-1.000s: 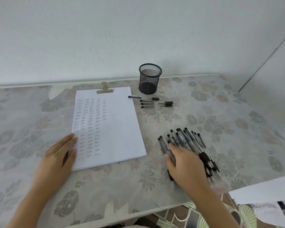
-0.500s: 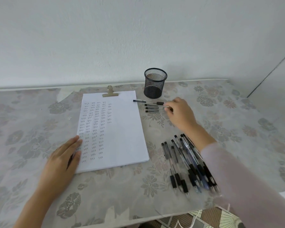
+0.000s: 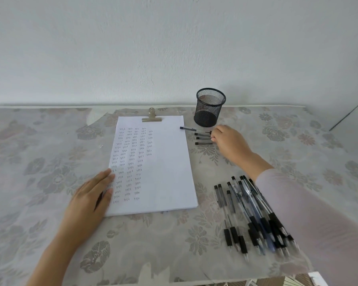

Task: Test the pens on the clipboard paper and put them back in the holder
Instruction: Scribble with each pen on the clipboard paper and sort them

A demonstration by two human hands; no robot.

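**Loose pens by the edge, and an arm reaching over them**

The big heap of pens lies close to the front edge of the tabletop, and the right sleeve crosses its right side. If that arm drags low, it could roll pens off the edge.

The left hand lies flat with straight fingers on the lower left edge of the paper. It pins that side only, so the sheets might swivel under the clip.

Farther off, the right hand is at the ends of a short row of pens, just in front of the mesh holder. A clumsy pick could scatter the neighbouring pens or tip the holder.

The sleeve hides part of the heap and the tips are blurred, so the pens cannot be counted. The right hand covers the row's ends, and I cannot tell whether it grips a pen. A dark streak under the left hand is unclear. The marks on the paper are too small to read.
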